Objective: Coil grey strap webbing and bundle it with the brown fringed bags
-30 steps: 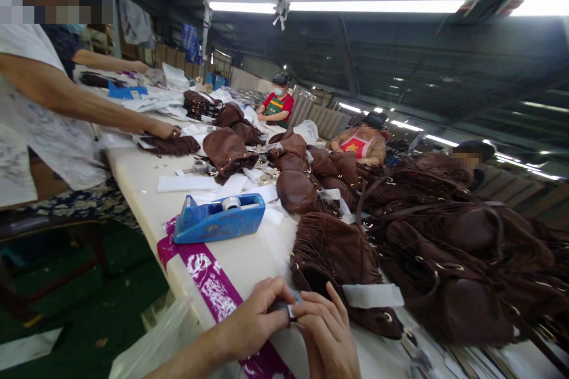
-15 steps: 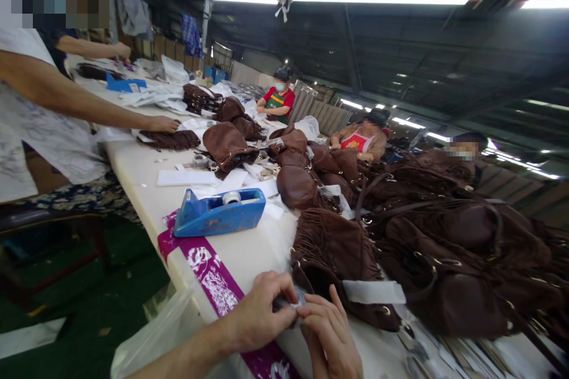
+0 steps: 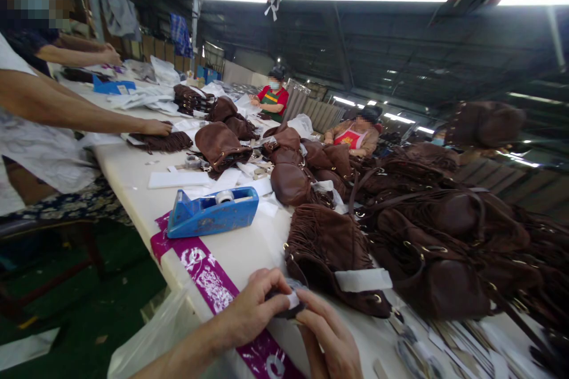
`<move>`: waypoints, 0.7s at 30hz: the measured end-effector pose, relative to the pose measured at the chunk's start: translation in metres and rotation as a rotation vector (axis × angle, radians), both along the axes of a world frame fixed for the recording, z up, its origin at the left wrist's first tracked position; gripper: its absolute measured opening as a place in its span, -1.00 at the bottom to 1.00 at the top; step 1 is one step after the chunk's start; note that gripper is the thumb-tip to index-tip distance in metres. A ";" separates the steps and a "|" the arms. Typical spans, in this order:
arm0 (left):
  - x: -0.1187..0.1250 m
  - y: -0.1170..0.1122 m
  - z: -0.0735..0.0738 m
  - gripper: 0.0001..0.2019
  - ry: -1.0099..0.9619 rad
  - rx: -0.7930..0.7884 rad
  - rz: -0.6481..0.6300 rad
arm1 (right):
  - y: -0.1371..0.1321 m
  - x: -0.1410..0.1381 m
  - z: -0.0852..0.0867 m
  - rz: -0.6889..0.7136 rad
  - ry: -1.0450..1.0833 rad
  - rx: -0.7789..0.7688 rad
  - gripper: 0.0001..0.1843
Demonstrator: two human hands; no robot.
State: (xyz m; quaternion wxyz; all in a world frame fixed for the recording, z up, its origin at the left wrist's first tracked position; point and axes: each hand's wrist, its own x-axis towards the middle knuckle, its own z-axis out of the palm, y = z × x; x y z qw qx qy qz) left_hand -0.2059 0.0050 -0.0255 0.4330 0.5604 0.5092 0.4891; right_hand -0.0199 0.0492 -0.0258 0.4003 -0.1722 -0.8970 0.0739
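Observation:
My left hand point(image 3: 253, 311) and my right hand point(image 3: 331, 340) meet at the near edge of the white table point(image 3: 133, 174). Together they pinch a small dark piece wrapped in white tape point(image 3: 291, 302); both hands' fingers are closed on it. Just beyond them lies a brown fringed suede bag point(image 3: 329, 249) with a white paper strip point(image 3: 362, 279) on it. A blue tape dispenser point(image 3: 213, 212) sits on the table to the left of that bag.
Many brown bags point(image 3: 444, 237) are piled along the table's right side. A purple printed strip point(image 3: 204, 275) runs over the near edge, above a clear plastic bag point(image 3: 151, 337). A co-worker's arm point(image 3: 89, 115) reaches across at left. Several other people sit farther back.
My hands keep working the small taped piece in the same spot. The view has shifted slightly left. At the far right someone now lifts a brown bag.

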 end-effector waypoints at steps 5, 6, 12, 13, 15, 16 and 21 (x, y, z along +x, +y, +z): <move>-0.003 -0.005 0.005 -0.83 0.109 0.005 -0.026 | 0.005 -0.009 0.007 0.007 0.054 -0.055 -0.80; -0.004 -0.005 0.006 -0.82 0.107 0.002 -0.036 | 0.006 -0.011 0.009 0.009 0.068 -0.068 -0.80; -0.002 -0.005 0.006 -0.79 0.072 0.012 -0.047 | 0.005 -0.018 0.014 0.041 0.121 -0.191 -0.82; 0.000 -0.005 0.005 -0.82 0.069 0.016 -0.002 | 0.006 -0.018 0.014 0.057 0.123 -0.220 -0.82; 0.004 -0.004 0.004 -0.88 0.077 0.033 0.063 | 0.008 -0.016 0.015 0.099 0.106 -0.316 -0.83; 0.005 -0.005 0.004 -0.90 0.091 0.038 0.071 | 0.009 -0.015 0.017 0.119 0.084 -0.381 -0.83; 0.007 -0.006 0.008 -0.85 0.183 0.027 0.068 | 0.012 -0.013 0.032 0.033 -0.072 -0.517 -0.84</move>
